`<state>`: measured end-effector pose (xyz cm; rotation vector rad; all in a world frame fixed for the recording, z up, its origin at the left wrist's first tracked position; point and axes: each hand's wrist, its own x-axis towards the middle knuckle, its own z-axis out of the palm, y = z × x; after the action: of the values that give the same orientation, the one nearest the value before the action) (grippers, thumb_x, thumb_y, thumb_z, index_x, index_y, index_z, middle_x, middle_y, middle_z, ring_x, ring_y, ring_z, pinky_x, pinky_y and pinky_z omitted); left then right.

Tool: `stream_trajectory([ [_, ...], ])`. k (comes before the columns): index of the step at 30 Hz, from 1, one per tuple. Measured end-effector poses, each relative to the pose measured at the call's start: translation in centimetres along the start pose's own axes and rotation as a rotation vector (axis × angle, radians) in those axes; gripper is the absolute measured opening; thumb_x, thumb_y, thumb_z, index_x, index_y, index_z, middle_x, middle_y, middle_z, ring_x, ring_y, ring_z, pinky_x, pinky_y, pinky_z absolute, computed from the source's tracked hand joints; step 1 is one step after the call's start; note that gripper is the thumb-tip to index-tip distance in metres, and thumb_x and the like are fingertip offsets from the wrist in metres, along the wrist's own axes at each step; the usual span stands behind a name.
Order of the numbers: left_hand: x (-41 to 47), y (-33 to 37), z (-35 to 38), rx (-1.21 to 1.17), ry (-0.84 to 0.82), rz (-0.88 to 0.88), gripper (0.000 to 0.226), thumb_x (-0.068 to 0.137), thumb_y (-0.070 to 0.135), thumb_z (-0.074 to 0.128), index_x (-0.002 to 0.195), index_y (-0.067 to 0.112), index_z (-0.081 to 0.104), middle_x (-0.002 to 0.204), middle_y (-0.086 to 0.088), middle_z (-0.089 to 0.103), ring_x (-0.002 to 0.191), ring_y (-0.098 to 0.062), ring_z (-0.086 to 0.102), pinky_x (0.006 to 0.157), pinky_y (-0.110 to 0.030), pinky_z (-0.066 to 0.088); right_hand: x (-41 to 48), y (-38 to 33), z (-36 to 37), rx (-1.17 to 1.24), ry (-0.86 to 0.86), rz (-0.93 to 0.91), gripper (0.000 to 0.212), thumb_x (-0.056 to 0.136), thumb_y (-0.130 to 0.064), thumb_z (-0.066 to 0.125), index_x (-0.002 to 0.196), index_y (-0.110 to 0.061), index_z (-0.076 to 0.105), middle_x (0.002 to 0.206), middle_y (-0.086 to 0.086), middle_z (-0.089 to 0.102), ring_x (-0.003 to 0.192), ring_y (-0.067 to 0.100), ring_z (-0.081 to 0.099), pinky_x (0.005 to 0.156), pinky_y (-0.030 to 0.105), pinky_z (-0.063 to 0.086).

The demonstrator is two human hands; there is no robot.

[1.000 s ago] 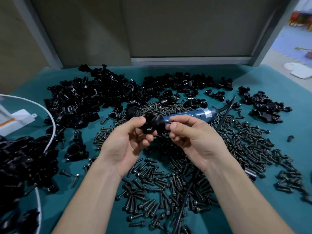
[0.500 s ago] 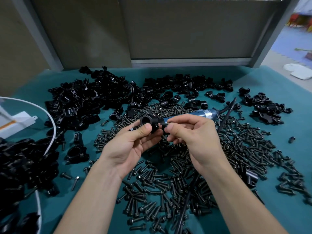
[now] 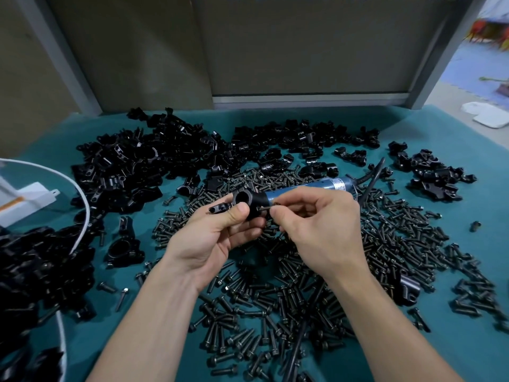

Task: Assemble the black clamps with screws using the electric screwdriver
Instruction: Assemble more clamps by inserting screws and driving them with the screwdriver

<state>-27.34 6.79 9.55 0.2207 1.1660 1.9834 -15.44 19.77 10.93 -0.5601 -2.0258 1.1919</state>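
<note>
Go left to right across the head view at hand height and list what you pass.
White box → white cable → loose clamp on the cloth → left hand → held clamp → screw → right hand → stray black part.

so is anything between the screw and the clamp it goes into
Nothing visible. The right hand pinches the screw with its tip right at the side of the clamp, which the left hand holds. Whether the tip is inside the hole is unclear.
</note>
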Motion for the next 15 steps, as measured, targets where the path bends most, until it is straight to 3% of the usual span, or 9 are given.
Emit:
stream_trajectory([
  [8,-0.21,-0.15,0.18,0.115,-0.041,0.008,0.049,0.072,0.012,0.076,0.12,0.001,0.071,0.105,-0.018,0.079,0.082,-0.024,0.078,0.067,-0.026,0.062,-0.11,0.25,0.25,-0.107,-0.09,-0.002,0.013,0.082,-0.02,0.086,0.073,-0.025,0.078,0.066,-0.015,0.072,0.06,0.004,0.068,0.058,0.025,0.057],
  [10,-0.23,-0.19,0.17,0.142,-0.049,0.019,0.047,0.073,0.01,0.075,0.12,0.003,0.072,0.11,-0.019,0.078,0.088,-0.026,0.079,0.072,-0.028,0.062,0.2,0.4,0.06,-0.142,-0.13,0.026,0.023,0.087,-0.03,0.082,0.067,-0.023,0.073,0.054,-0.012,0.064,0.047,0.005,0.055,0.046,0.023,0.044],
  [12,-0.27,-0.24,0.25,0.137,-0.04,0.027,0.049,0.073,0.008,0.075,0.122,0.003,0.071,0.112,-0.02,0.078,0.091,-0.028,0.079,0.074,-0.029,0.063,0.27,0.34,0.18,-0.2,-0.19,0.047,0.036,0.095,-0.038,0.072,0.065,-0.019,0.065,0.047,-0.011,0.051,0.044,0.007,0.043,0.044,0.019,0.032],
  [15,-0.22,-0.14,0.24,0.143,-0.045,0.043,0.04,0.073,0.009,0.076,0.113,0.007,0.078,0.112,-0.019,0.078,0.091,-0.029,0.079,0.074,-0.03,0.063,0.17,-0.05,0.37,-0.255,-0.273,0.056,0.049,0.104,-0.045,0.053,0.067,-0.014,0.06,0.05,-0.008,0.048,0.048,0.008,0.044,0.047,0.023,0.033],
])
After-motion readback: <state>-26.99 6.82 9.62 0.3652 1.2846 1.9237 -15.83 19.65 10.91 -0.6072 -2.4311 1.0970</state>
